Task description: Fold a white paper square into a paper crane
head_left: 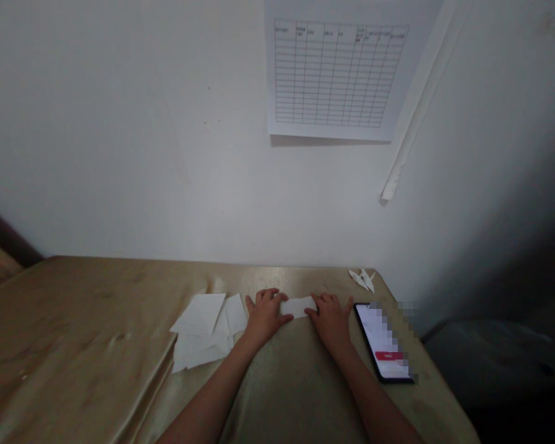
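A small folded strip of white paper (299,306) lies on the tan table (97,320) near its far edge. My left hand (264,316) rests on the strip's left end, fingers curled down over it and thumb pressed against its lower edge. My right hand (332,317) holds down the right end the same way, fingers bent onto the paper. Both forearms reach in from the bottom of the view.
A loose pile of white paper sheets (208,333) lies just left of my left hand. A phone (385,343) with a lit screen lies to the right. Small folded paper pieces (363,279) sit at the far right corner. A printed grid sheet (337,74) hangs on the wall.
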A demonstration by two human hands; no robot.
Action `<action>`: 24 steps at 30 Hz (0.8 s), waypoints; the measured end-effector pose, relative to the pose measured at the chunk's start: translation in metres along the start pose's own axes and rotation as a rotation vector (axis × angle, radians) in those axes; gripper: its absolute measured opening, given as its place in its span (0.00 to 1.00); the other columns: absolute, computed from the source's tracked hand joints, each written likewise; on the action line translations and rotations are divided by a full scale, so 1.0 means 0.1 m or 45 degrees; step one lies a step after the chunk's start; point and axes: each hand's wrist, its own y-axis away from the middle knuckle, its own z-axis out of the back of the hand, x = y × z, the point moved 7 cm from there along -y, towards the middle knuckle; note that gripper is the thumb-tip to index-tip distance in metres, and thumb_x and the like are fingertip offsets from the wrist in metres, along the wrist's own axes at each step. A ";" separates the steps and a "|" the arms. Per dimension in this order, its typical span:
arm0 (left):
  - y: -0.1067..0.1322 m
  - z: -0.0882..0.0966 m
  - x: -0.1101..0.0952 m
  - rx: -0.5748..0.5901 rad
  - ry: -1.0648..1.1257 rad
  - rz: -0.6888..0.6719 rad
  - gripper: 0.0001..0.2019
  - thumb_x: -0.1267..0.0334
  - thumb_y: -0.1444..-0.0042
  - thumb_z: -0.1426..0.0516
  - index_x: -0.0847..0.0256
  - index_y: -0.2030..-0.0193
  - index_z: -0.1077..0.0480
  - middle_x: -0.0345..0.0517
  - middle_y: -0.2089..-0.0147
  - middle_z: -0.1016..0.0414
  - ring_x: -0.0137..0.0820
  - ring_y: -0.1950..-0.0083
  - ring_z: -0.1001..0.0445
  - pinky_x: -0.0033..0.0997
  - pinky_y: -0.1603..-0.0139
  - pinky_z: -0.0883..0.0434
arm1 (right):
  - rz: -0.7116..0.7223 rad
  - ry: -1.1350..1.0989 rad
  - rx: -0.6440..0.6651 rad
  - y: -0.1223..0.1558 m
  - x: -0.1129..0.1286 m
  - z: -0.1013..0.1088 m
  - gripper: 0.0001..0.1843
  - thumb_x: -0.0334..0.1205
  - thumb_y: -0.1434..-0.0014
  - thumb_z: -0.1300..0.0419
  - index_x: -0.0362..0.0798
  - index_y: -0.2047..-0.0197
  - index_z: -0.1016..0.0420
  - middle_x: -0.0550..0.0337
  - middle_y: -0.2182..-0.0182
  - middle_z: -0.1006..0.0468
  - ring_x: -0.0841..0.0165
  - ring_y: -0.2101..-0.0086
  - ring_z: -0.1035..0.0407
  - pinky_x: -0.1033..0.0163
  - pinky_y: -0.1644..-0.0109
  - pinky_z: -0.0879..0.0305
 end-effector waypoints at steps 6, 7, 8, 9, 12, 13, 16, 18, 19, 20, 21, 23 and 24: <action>-0.01 0.02 -0.01 -0.055 0.017 -0.029 0.17 0.58 0.45 0.38 0.52 0.48 0.30 0.47 0.38 0.31 0.46 0.34 0.40 0.66 0.32 0.53 | -0.114 -0.244 -0.016 -0.02 -0.16 0.00 0.18 0.44 0.35 0.46 0.54 0.43 0.27 0.53 0.53 0.20 0.56 0.46 0.34 0.32 0.33 0.69; -0.01 0.02 -0.01 -0.073 0.013 -0.029 0.15 0.59 0.44 0.39 0.52 0.49 0.30 0.47 0.38 0.30 0.46 0.34 0.40 0.66 0.32 0.53 | -0.132 -0.277 -0.018 -0.02 -0.19 0.00 0.17 0.43 0.36 0.46 0.54 0.46 0.25 0.53 0.54 0.20 0.56 0.47 0.33 0.32 0.33 0.68; -0.02 0.03 -0.02 -0.090 0.009 -0.028 0.14 0.61 0.44 0.39 0.53 0.50 0.30 0.47 0.39 0.30 0.46 0.34 0.39 0.66 0.32 0.54 | -0.145 -0.296 -0.017 -0.03 -0.21 0.00 0.16 0.43 0.36 0.46 0.54 0.49 0.23 0.53 0.54 0.19 0.55 0.47 0.33 0.33 0.33 0.68; -0.02 0.03 -0.02 -0.103 0.005 -0.027 0.14 0.61 0.43 0.39 0.53 0.50 0.30 0.47 0.39 0.30 0.46 0.35 0.39 0.67 0.32 0.54 | -0.152 -0.299 -0.020 -0.03 -0.22 -0.01 0.14 0.43 0.36 0.46 0.54 0.52 0.21 0.53 0.55 0.19 0.55 0.47 0.33 0.33 0.33 0.67; -0.01 0.03 -0.02 -0.112 -0.002 -0.032 0.11 0.61 0.42 0.39 0.54 0.53 0.29 0.47 0.38 0.30 0.46 0.34 0.39 0.66 0.32 0.55 | -0.146 -0.245 -0.027 -0.02 -0.21 -0.01 0.13 0.44 0.36 0.46 0.54 0.58 0.20 0.54 0.55 0.19 0.55 0.48 0.33 0.33 0.34 0.65; -0.01 0.03 -0.02 -0.111 -0.001 -0.032 0.10 0.60 0.42 0.39 0.54 0.54 0.28 0.47 0.38 0.31 0.45 0.34 0.39 0.66 0.31 0.55 | -0.140 -0.219 -0.031 -0.01 -0.19 -0.01 0.13 0.44 0.35 0.46 0.54 0.59 0.20 0.54 0.55 0.19 0.55 0.48 0.33 0.34 0.35 0.64; 0.00 0.03 -0.03 -0.114 0.030 -0.042 0.06 0.57 0.42 0.39 0.55 0.60 0.27 0.46 0.37 0.31 0.45 0.34 0.40 0.65 0.32 0.55 | -0.130 -0.191 -0.038 0.00 -0.15 -0.01 0.13 0.44 0.35 0.46 0.53 0.60 0.20 0.54 0.55 0.20 0.56 0.49 0.33 0.34 0.35 0.64; 0.01 0.04 -0.05 -0.119 0.068 -0.059 0.05 0.57 0.42 0.39 0.55 0.63 0.26 0.44 0.37 0.30 0.44 0.34 0.39 0.64 0.32 0.54 | -0.138 -0.229 -0.059 0.00 -0.15 0.00 0.13 0.45 0.35 0.47 0.53 0.60 0.21 0.53 0.56 0.20 0.56 0.49 0.33 0.35 0.35 0.64; 0.00 0.04 -0.06 -0.126 0.091 -0.068 0.05 0.58 0.42 0.39 0.55 0.64 0.26 0.43 0.38 0.30 0.43 0.34 0.39 0.63 0.32 0.54 | -0.147 -0.259 -0.074 0.00 -0.15 0.01 0.14 0.45 0.34 0.48 0.53 0.60 0.21 0.53 0.57 0.20 0.56 0.49 0.33 0.35 0.35 0.64; 0.00 0.05 -0.07 -0.140 0.116 -0.076 0.04 0.58 0.42 0.39 0.54 0.64 0.25 0.42 0.38 0.30 0.42 0.34 0.39 0.62 0.32 0.53 | -0.157 -0.293 -0.090 0.00 -0.16 0.02 0.14 0.45 0.34 0.48 0.53 0.59 0.22 0.54 0.57 0.20 0.56 0.49 0.32 0.36 0.34 0.63; 0.00 0.06 -0.08 -0.156 0.142 -0.082 0.04 0.59 0.42 0.38 0.54 0.65 0.25 0.42 0.38 0.29 0.42 0.35 0.38 0.61 0.32 0.52 | -0.167 -0.329 -0.104 0.00 -0.18 0.03 0.14 0.45 0.34 0.49 0.53 0.59 0.22 0.55 0.58 0.20 0.56 0.50 0.32 0.36 0.34 0.63; 0.00 0.07 -0.10 -0.185 0.192 -0.088 0.03 0.60 0.43 0.37 0.54 0.66 0.25 0.41 0.38 0.29 0.41 0.35 0.38 0.59 0.32 0.51 | -0.189 -0.409 -0.117 -0.01 -0.21 0.04 0.14 0.46 0.34 0.49 0.54 0.59 0.23 0.56 0.59 0.19 0.57 0.50 0.31 0.36 0.34 0.62; 0.00 0.08 -0.11 -0.196 0.211 -0.091 0.03 0.60 0.43 0.37 0.55 0.67 0.25 0.41 0.38 0.28 0.41 0.35 0.38 0.58 0.32 0.50 | -0.197 -0.456 -0.116 -0.02 -0.23 0.04 0.14 0.47 0.34 0.49 0.53 0.58 0.23 0.57 0.59 0.19 0.57 0.51 0.30 0.36 0.34 0.62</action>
